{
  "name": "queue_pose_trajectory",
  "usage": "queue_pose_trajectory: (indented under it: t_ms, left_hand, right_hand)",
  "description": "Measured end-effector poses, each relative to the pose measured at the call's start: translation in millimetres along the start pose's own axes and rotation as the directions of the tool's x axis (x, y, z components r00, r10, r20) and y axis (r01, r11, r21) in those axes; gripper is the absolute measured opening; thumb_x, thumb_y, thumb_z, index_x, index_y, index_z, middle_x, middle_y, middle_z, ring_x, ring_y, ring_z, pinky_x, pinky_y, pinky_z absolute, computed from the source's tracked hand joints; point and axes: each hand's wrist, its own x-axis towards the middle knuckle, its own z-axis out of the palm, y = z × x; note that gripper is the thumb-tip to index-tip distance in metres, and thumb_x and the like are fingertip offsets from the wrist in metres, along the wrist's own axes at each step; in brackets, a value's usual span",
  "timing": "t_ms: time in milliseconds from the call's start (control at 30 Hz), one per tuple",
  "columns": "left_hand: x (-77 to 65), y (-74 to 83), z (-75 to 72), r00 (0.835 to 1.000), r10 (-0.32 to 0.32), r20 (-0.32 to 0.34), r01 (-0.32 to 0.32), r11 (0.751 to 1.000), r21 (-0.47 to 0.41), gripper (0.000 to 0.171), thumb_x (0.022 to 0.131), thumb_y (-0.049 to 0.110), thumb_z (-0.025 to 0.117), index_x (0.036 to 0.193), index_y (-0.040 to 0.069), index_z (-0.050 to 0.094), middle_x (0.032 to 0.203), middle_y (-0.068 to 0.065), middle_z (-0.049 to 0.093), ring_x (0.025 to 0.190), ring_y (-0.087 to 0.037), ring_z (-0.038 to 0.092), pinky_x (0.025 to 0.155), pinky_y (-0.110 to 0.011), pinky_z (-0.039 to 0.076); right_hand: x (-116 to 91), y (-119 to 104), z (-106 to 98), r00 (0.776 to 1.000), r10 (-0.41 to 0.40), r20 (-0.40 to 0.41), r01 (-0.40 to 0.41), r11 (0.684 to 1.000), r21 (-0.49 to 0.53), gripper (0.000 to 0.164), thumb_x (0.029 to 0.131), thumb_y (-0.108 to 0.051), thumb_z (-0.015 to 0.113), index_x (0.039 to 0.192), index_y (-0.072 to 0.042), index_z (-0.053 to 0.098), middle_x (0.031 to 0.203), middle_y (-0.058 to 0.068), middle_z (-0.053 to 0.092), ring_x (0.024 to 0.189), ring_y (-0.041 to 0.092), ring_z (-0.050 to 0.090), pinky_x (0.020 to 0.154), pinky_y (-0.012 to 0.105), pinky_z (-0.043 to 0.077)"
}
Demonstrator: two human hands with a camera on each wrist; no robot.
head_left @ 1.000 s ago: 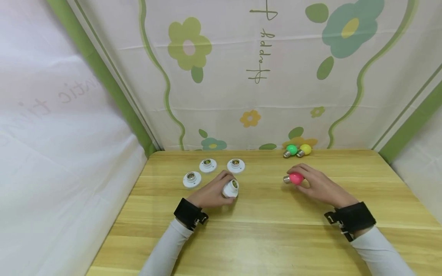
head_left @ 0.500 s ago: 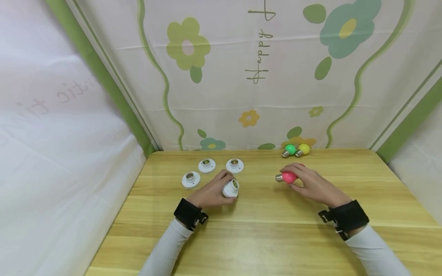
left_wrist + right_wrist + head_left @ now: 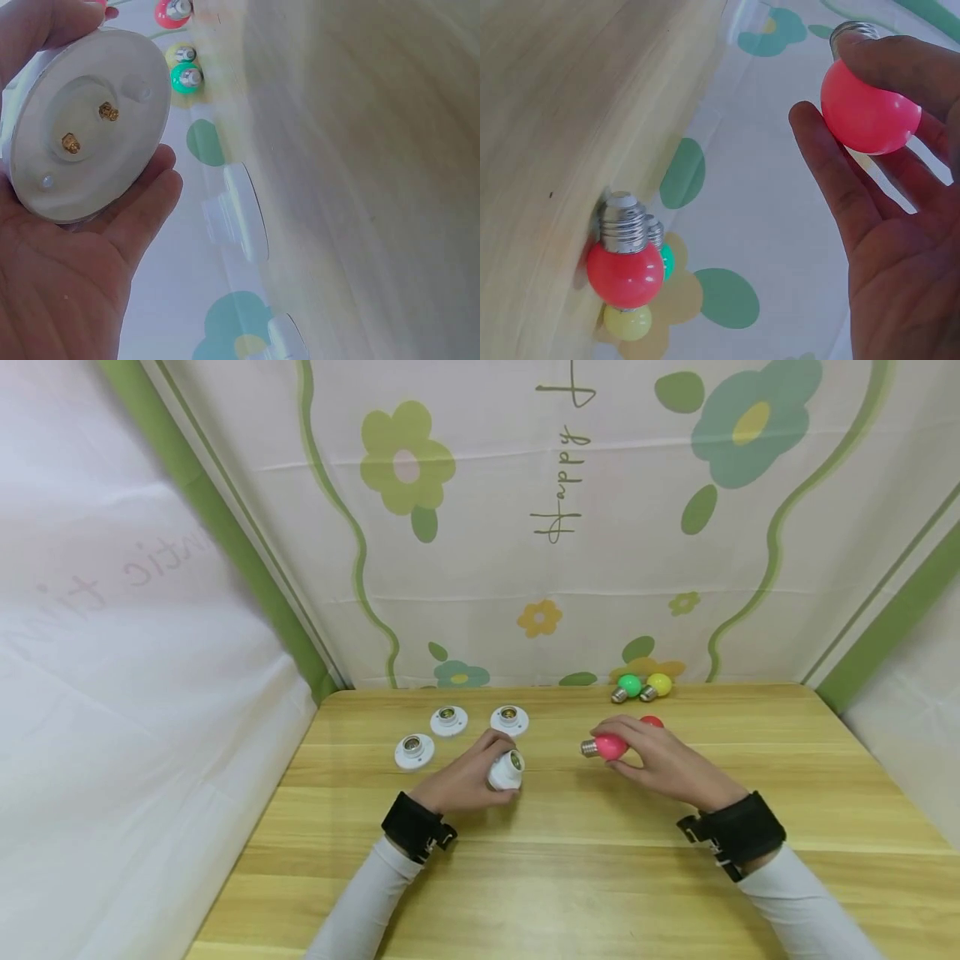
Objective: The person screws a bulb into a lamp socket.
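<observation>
My left hand [image 3: 465,779] grips a white screw-in lamp holder [image 3: 507,772] by its round base, tilted with the threaded mouth facing right. From the left wrist, the underside of this lamp holder [image 3: 112,169] shows two brass screws, and the fingers and thumb span its rim. Across from it, my right hand [image 3: 671,766] pinches a pinkish-red light bulb [image 3: 611,747], its metal screw base pointing left toward the lamp holder. In the right wrist view the thumb lies over the bulb's [image 3: 870,112] neck. A gap separates bulb and lamp holder.
Three more white lamp holders, a left one [image 3: 414,751], a middle one [image 3: 448,721] and a right one [image 3: 510,720], sit mouth-up on the wooden table [image 3: 525,893]. Behind my right hand lie a red bulb [image 3: 652,721], a green bulb [image 3: 629,686] and a yellow bulb [image 3: 660,685], near the fabric wall [image 3: 465,585].
My right hand has moved left with the pinkish-red bulb, closer to the lamp holder, uncovering the red bulb behind it. The left hand has barely shifted, slightly to the right.
</observation>
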Motion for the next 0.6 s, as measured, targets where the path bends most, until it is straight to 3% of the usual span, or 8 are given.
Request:
queue_pose_trajectory:
  t_ms: [600]
  left_hand:
    - [8.6,8.3,3.0,1.000,0.006,0.024,-0.008,0.998,0.064,0.058,0.093,0.033,0.084,0.139,0.010,0.058,0.140,-0.006,0.054,0.127,-0.016,0.055,0.108,-0.032,0.053]
  right_hand:
    - [9,-14,4,0.999,-0.033,0.002,0.033,0.999,0.011,0.050,0.086,-0.015,0.090,0.131,-0.012,0.069,0.128,-0.001,0.073,0.120,0.019,0.070,0.097,0.043,0.062]
